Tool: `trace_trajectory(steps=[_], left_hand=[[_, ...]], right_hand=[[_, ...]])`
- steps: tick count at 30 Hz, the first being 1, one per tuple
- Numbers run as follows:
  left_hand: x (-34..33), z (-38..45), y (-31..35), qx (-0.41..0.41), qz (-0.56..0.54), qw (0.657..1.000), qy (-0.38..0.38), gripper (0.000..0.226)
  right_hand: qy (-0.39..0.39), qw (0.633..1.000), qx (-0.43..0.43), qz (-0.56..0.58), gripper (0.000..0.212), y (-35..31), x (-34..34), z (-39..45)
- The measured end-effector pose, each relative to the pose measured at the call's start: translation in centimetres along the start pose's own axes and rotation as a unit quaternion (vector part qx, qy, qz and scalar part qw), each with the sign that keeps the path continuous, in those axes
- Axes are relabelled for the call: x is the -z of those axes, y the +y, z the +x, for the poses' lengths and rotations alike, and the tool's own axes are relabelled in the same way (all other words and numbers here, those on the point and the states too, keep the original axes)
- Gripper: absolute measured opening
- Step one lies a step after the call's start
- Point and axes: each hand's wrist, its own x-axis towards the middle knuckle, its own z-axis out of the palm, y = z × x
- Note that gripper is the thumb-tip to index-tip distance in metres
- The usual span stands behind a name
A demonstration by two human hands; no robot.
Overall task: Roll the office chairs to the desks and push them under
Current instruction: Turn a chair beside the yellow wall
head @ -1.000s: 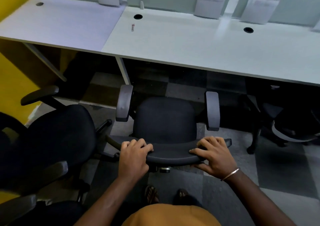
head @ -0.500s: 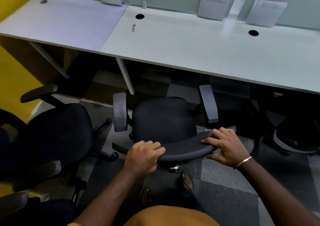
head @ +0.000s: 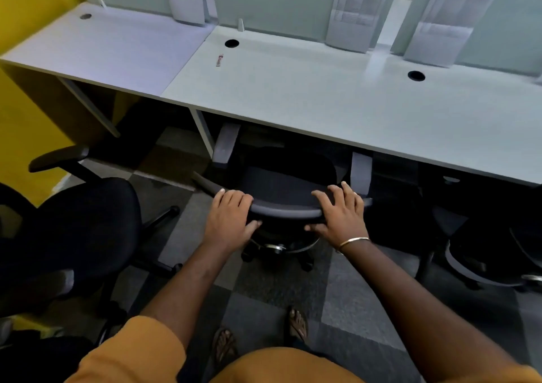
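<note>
Chair (head: 289, 181): straight ahead of me, seat and armrests partly under the desk (head: 337, 101), backrest top running left to right across my reach. My left hand (head: 228, 217) and right hand (head: 341, 217) each curl over that top edge, about equally near. Its base is mostly hidden in shadow; second chair (head: 79, 224) waits at my left.

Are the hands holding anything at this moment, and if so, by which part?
Both hands hold the office chair by the top edge of its backrest: the left hand near the left end, the right hand near the right end.
</note>
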Motion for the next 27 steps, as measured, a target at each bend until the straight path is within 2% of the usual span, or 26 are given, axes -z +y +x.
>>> trace_trajectory(steps=[2, 6, 11, 18, 22, 27], left_hand=[[-0.1, 1.6, 0.3, 0.001, 0.002, 1.0, 0.008, 0.061], [-0.2, 3.9, 0.7, -0.01, 0.039, 0.999, 0.01, 0.067], [-0.6, 6.4, 0.7, -0.015, 0.062, 0.998, 0.027, 0.063], [-1.0, 10.5, 1.2, 0.008, 0.058, 0.998, 0.014, 0.065], [0.0, 13.7, 2.8, 0.046, -0.053, 0.997, -0.025, 0.067], [0.8, 15.0, 5.6, 0.031, -0.03, 0.992, -0.118, 0.097]], right_hand=[[0.025, 0.999, -0.042, 0.011, 0.092, -0.4, -0.7, -0.1], [0.063, 0.996, -0.047, 0.04, 0.08, -0.5, -2.0, -0.4], [-0.029, 0.998, -0.027, 0.047, 0.092, 1.0, -0.6, 2.6], [-0.093, 0.994, -0.045, 0.032, 0.106, 3.0, 0.8, 6.9], [-0.1, 0.993, -0.063, 0.02, 0.109, 4.4, 1.8, 10.1], [-0.115, 0.992, -0.058, 0.019, 0.109, 7.4, 3.0, 12.8]])
